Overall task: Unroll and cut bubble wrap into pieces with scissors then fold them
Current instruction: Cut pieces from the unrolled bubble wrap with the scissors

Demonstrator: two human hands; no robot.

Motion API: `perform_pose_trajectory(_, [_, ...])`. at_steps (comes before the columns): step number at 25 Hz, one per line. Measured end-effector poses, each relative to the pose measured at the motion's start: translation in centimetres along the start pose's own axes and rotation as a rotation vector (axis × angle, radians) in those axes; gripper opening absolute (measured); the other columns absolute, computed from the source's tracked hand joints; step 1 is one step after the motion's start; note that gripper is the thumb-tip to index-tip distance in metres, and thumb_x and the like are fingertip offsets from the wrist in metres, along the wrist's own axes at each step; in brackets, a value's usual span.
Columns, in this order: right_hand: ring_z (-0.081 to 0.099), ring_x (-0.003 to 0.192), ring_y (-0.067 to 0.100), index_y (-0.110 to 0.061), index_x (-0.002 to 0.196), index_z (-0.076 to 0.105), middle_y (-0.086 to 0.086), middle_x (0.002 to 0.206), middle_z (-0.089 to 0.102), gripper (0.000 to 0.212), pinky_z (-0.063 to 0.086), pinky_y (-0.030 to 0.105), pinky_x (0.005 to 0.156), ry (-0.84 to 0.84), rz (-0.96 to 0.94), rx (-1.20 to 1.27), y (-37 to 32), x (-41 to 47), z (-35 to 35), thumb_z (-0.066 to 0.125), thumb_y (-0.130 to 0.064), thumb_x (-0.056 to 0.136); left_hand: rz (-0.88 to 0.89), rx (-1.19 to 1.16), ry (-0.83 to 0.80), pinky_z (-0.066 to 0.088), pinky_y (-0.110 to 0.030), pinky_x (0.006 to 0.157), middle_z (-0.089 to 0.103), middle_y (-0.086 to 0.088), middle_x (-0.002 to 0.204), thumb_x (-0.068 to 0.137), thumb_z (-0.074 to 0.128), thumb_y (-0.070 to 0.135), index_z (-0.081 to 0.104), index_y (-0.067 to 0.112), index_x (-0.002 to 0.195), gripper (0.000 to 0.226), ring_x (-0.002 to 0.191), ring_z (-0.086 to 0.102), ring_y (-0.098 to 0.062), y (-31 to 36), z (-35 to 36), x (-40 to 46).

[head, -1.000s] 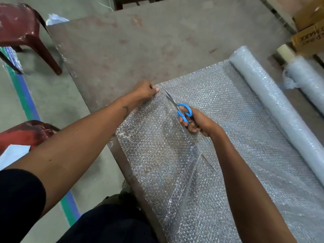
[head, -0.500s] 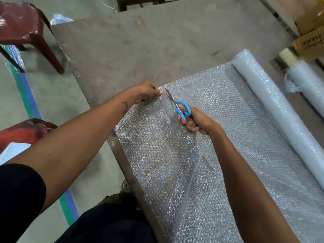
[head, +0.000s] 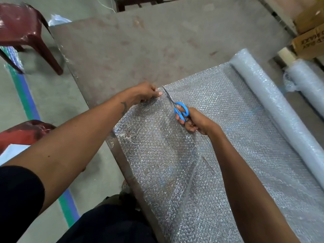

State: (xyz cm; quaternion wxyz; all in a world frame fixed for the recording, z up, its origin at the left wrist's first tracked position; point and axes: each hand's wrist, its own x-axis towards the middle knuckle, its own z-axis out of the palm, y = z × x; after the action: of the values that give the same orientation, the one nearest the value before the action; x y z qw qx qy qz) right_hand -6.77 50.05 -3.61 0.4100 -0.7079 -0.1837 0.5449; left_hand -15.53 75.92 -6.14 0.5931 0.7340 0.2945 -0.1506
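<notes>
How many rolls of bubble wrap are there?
2. One roll lies on the table, partly unrolled into the sheet being cut. The other roll lies past the table's right edge, cut off by the frame. More may be out of view.

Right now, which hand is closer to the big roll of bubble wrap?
Right. The right hand works the scissors mid-sheet, a stretch short of the roll. The left hand pinches the sheet's far corner, farther from it.
</notes>
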Motion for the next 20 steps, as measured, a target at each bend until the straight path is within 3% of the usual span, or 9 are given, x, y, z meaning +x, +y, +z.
perform_pose_trajectory(9, [0.038, 0.039, 0.007, -0.009, 0.099, 0.068, 0.0, 0.071, 0.061, 0.036, 0.032, 0.022, 0.034, 0.058, -0.021, -0.033, -0.3, 0.7, 0.0, 0.055, -0.041, 0.11, 0.033, 0.013, 0.013, 0.027, -0.03, 0.056, 0.044, 0.0, 0.067, 0.1, 0.075, 0.026, 0.056, 0.015, 0.074, 0.033, 0.061, 0.036, -0.014, -0.4, 0.0, 0.4])
perform_pose_trajectory(12, [0.04, 0.042, 0.009, -0.011, 0.101, 0.07, -0.001, 0.071, 0.062, 0.036, 0.034, 0.023, 0.039, 0.081, -0.035, -0.076, -0.4, 0.3, -0.3, 0.058, -0.044, 0.109, 0.035, 0.094, 0.027, 0.029, -0.031, 0.057, 0.047, -0.001, 0.069, 0.1, 0.074, 0.032, 0.058, 0.013, 0.08, 0.032, 0.062, 0.04, -0.016, -0.2, -0.1, 0.1])
perform_pose_trajectory(16, [0.049, 0.05, 0.012, -0.013, 0.102, 0.071, 0.003, 0.082, 0.071, 0.037, 0.041, 0.023, 0.045, 0.185, -0.062, -0.309, -0.8, -2.0, 0.1, 0.056, -0.046, 0.109, 0.15, 0.358, 0.254, 0.042, -0.032, 0.065, 0.066, -0.008, 0.082, 0.103, 0.068, 0.042, 0.069, 0.008, 0.097, 0.035, 0.073, 0.058, -0.022, 0.2, -0.3, -1.1])
perform_pose_trajectory(18, [0.059, 0.061, 0.014, -0.014, 0.104, 0.072, 0.007, 0.09, 0.075, 0.035, 0.048, 0.026, 0.057, 0.272, -0.099, -0.456, -0.1, -3.4, 0.9, 0.053, -0.042, 0.111, 0.197, 0.454, 0.371, 0.055, -0.036, 0.078, 0.072, -0.009, 0.093, 0.101, 0.07, 0.045, 0.07, 0.011, 0.108, 0.035, 0.084, 0.066, -0.026, 0.4, -0.7, -1.6])
perform_pose_trajectory(20, [0.066, 0.069, 0.019, -0.013, 0.099, 0.069, 0.008, 0.09, 0.075, 0.038, 0.051, 0.029, 0.066, 0.379, -0.132, -0.501, 1.2, -5.1, 2.5, 0.052, -0.045, 0.11, 0.227, 0.524, 0.44, 0.058, -0.04, 0.084, 0.074, -0.01, 0.1, 0.097, 0.073, 0.049, 0.067, 0.014, 0.114, 0.04, 0.093, 0.069, -0.029, 0.6, -1.6, -1.9])
